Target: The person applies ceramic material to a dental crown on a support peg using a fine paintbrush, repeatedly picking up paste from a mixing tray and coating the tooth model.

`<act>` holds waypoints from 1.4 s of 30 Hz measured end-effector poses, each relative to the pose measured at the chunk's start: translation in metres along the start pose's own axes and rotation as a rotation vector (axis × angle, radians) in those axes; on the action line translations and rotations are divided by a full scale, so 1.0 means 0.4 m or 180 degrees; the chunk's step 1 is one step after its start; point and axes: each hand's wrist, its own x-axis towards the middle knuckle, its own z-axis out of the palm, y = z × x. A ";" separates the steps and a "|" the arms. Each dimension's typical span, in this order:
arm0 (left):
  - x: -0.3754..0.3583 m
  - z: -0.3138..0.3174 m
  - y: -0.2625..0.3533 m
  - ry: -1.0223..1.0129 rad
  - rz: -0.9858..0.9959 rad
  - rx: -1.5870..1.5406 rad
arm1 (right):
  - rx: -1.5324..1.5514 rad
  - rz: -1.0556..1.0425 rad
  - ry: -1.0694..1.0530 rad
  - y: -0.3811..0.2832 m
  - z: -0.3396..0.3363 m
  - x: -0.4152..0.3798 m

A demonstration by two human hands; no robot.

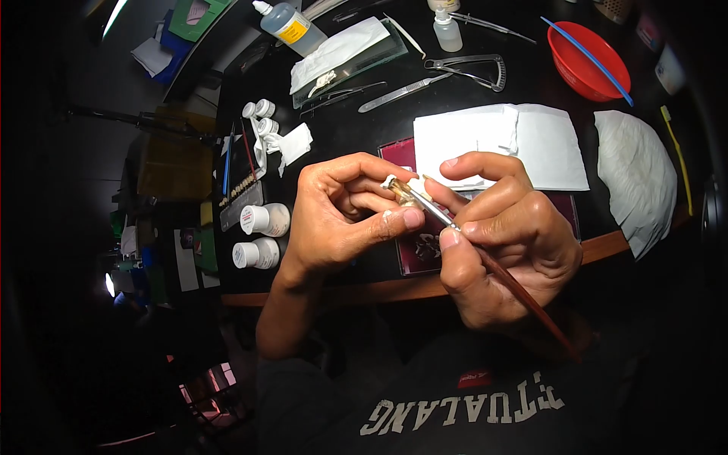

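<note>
The right hand (508,243) pinches a brush (516,282) between thumb and fingers, its tip at a small pale piece (408,194) that the left hand (356,208) grips, fingers closed round it. Beneath both hands lie white paper (546,144) and a dark red sheet (417,256) on a black table (341,136) with a wooden edge (607,246). Left of the grip stand white-lidded jars (262,220); beyond it, bottles (292,29) and metal tools (406,91); right, a red bowl (584,64). The fingers partly hide the piece, and its shape is unclear. The room's left side is dim, the bowl's contents indistinct.
</note>
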 end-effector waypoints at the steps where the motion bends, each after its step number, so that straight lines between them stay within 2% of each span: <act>1: 0.000 0.001 0.000 0.0007 0.0012 -0.0008 | 0.0022 0.0003 0.0030 -0.001 0.002 0.000; 15: 0.000 0.003 0.005 0.0074 -0.0071 -0.0027 | 0.0012 0.0015 0.0082 -0.011 0.005 0.011; 18: -0.001 0.005 0.007 0.0097 -0.0062 0.0103 | -0.0275 -0.0081 -0.0013 -0.019 -0.013 0.017; 25: 0.001 0.007 -0.012 -0.0093 0.0443 0.0276 | -0.1310 -0.0313 -0.0318 -0.077 -0.140 0.079; 29: 0.001 0.008 -0.017 -0.0175 0.0521 0.0183 | -0.1561 0.0273 0.0029 -0.130 -0.156 0.078; 33: 0.000 0.011 -0.011 -0.0153 0.0410 0.0041 | -0.1440 0.0266 0.0259 -0.131 -0.198 0.081; 37: 0.002 0.005 -0.016 -0.0216 0.0581 0.0218 | -0.2026 0.0001 0.0385 -0.139 -0.245 0.104; 40: 0.000 0.010 -0.012 -0.0129 0.0561 0.0316 | -0.2419 0.0103 0.0731 -0.141 -0.301 0.144; 41: 0.000 0.009 -0.014 -0.0141 0.0572 0.0320 | -0.2478 0.0395 0.0705 -0.146 -0.318 0.162; 42: 0.001 0.009 -0.014 -0.0137 0.0576 0.0344 | -0.2630 0.0351 0.0611 -0.140 -0.334 0.179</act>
